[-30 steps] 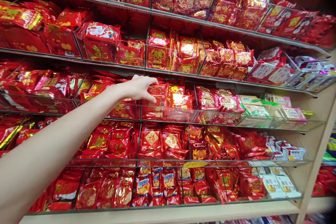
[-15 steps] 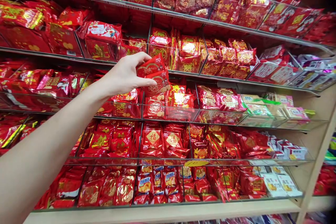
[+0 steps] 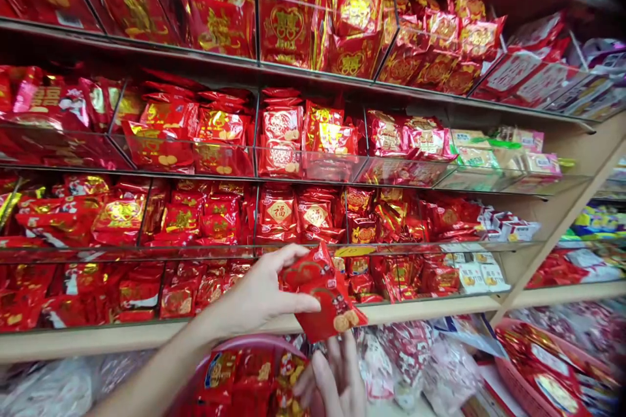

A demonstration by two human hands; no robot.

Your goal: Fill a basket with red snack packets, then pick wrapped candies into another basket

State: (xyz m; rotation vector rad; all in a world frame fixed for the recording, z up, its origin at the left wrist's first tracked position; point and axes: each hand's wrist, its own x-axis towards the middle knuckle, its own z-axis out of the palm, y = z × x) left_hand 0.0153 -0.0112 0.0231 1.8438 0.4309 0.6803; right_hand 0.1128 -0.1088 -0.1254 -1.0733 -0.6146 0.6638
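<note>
Holding small red packets in your left hand, with your right hand just below them

Your left hand (image 3: 259, 293) reaches in from the lower left of the frame to just below its centre. It grips at least two small, flat, glossy red packets (image 3: 313, 326), overlapped like fanned cards and tilted, the front one printed with round golden biscuits. Your thumb presses flat on the front and your fingers fold behind, closed on the packets with no gap to be seen.

Your right hand (image 3: 337, 378) rises from the bottom edge, a little right of centre, blurred. Its fingers are partly curled and apart, tips near the packets' lower edge; whether they touch, you cannot tell.

Behind your hands is a round, purplish-pink plastic basket (image 3: 244, 341) with red and gold packets in it. Across the upper frame run tiered shelves with clear dividers, filled with similar packets, above a pale wooden ledge (image 3: 425, 308). A second pink basket (image 3: 511, 384) is at lower right.

The step looks like a held grasp with both hands close together. Whatever the move, it calls for steady thumb pressure, as slick wrappers could slide apart, and for the right fingers to support the lower edge before the left loosens.
</note>
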